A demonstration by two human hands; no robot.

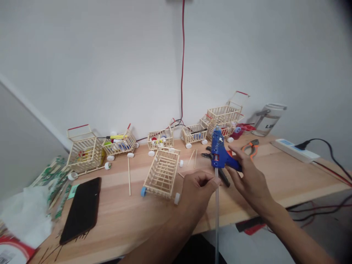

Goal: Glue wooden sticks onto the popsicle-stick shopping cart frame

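My right hand point(249, 183) grips the handle of a blue hot glue gun point(218, 148), whose nozzle points toward the wall. Sticking out of the gun's back end is a long translucent glue stick point(217, 220), which reaches down past the table edge. The fingers of my left hand point(195, 190) pinch this stick just behind the gun. Left of that hand, a small shopping cart made of thin wooden sticks point(162, 172) lies on the table, with one blue wheel and white ones. Black-handled pliers point(224, 178) are partly hidden beneath the gun.
Several finished stick carts point(86, 152) stand along the wall. A phone point(81, 209) and wrapped sticks point(59, 187) are on the left. Loose wooden sticks point(129, 176) lie mid-table. Orange-handled pliers point(250, 147), a jar point(269, 119) and a power strip point(294, 150) with cables are on the right.
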